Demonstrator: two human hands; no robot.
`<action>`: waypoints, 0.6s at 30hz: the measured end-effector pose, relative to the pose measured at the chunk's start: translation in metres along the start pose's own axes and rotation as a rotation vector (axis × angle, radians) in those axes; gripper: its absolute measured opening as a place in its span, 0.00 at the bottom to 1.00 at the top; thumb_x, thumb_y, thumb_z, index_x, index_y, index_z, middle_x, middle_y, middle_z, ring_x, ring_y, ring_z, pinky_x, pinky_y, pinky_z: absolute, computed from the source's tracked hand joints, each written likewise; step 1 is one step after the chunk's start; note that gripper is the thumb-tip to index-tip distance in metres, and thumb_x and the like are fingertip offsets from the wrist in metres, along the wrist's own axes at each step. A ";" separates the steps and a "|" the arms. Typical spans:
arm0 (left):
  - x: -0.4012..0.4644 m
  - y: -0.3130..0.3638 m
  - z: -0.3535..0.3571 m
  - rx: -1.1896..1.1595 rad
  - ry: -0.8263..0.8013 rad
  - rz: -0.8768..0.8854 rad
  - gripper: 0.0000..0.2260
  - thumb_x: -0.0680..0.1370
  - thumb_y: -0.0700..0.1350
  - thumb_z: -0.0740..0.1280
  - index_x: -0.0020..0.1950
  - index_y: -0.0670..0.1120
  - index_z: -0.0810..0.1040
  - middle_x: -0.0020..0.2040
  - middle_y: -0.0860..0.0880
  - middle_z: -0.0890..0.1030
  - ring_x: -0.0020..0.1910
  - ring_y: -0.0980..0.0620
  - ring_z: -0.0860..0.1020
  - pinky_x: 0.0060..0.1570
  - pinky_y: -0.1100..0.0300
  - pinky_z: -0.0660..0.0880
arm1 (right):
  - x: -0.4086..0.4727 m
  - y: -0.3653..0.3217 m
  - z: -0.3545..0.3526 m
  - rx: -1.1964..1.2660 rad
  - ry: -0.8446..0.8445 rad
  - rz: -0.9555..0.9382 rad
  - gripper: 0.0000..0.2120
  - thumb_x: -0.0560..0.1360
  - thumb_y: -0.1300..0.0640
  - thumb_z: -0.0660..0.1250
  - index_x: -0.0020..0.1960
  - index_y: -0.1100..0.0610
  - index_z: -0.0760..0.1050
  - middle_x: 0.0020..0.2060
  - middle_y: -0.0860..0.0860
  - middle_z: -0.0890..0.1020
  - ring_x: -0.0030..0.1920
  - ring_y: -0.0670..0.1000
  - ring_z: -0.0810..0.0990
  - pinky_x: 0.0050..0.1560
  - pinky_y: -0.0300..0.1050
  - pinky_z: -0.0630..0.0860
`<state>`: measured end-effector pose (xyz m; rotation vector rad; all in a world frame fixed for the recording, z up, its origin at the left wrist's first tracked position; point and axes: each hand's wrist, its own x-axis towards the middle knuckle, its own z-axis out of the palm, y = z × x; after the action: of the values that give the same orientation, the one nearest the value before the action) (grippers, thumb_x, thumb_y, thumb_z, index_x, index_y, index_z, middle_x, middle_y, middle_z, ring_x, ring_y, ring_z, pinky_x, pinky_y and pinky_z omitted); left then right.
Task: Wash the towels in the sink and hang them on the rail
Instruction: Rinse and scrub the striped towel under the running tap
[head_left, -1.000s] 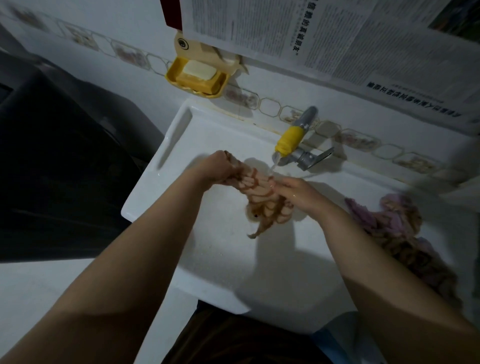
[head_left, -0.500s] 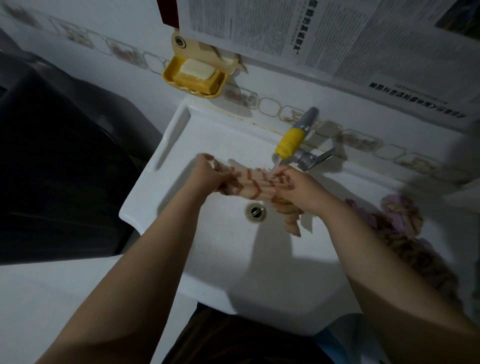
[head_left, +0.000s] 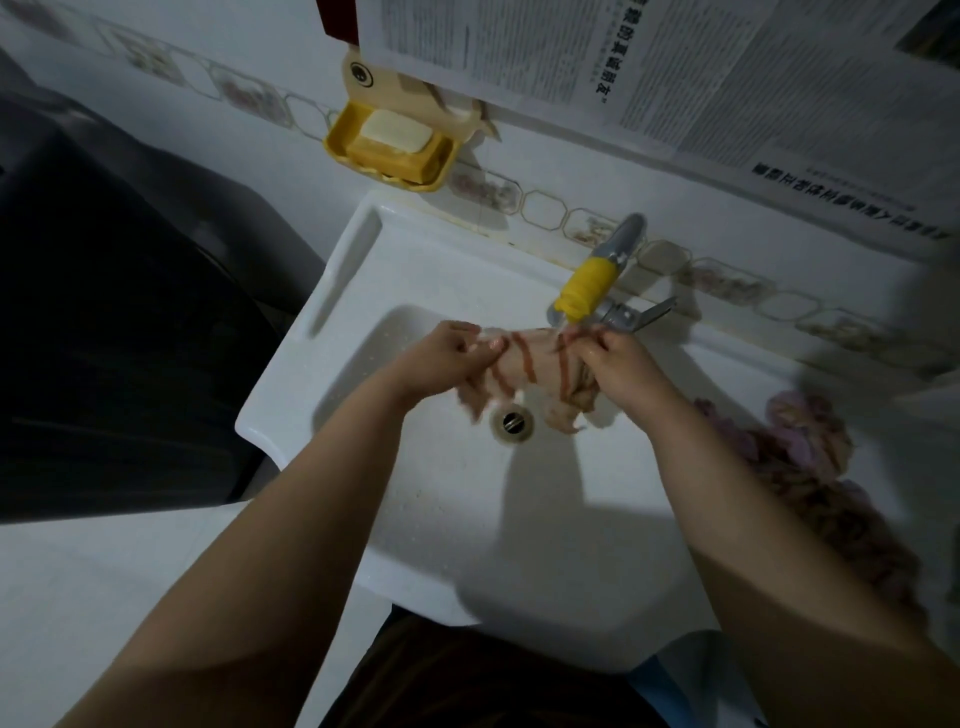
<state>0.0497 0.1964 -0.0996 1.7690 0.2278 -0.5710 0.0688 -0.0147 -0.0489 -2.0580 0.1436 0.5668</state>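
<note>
Towel (head_left: 524, 364) washing is what I'm seeing from the head camera: it's hanging over the sink (head_left: 415, 519) under the tap (head_left: 584, 291), long axis running left to right. My left hand (head_left: 441, 358) and right hand (head_left: 621, 364) are each gripping an end, fingers curled. I'm judging it early: more towels (head_left: 810, 467) are waiting, none hung.

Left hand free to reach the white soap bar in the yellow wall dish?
Probably not yet: the left hand grips the striped beige towel. The path up to the soap bar looks unobstructed.

Single head view, looking steeply down, close over sink (head_left: 332, 291).
</note>
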 end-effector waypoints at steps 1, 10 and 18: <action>-0.003 0.002 0.005 -0.169 0.006 -0.009 0.24 0.76 0.61 0.65 0.44 0.38 0.79 0.37 0.44 0.81 0.34 0.52 0.77 0.37 0.60 0.72 | 0.001 -0.001 0.002 0.050 0.050 -0.003 0.07 0.80 0.53 0.60 0.50 0.54 0.77 0.46 0.59 0.81 0.48 0.58 0.81 0.40 0.41 0.77; 0.014 0.036 0.058 -0.758 0.285 -0.308 0.16 0.83 0.52 0.55 0.40 0.45 0.72 0.33 0.48 0.76 0.35 0.48 0.73 0.37 0.57 0.72 | -0.005 -0.009 0.064 -0.370 0.223 -0.346 0.25 0.78 0.37 0.54 0.44 0.55 0.79 0.35 0.57 0.82 0.40 0.59 0.80 0.41 0.50 0.76; 0.017 0.038 0.073 -0.868 0.225 -0.351 0.11 0.82 0.51 0.59 0.49 0.44 0.74 0.44 0.45 0.78 0.43 0.51 0.82 0.39 0.64 0.75 | -0.001 -0.019 0.062 -0.526 0.299 -0.111 0.27 0.80 0.39 0.48 0.45 0.57 0.77 0.38 0.57 0.80 0.44 0.56 0.79 0.58 0.57 0.71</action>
<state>0.0625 0.1145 -0.0888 0.9408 0.8217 -0.4182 0.0528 0.0470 -0.0600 -2.6382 0.0557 0.2357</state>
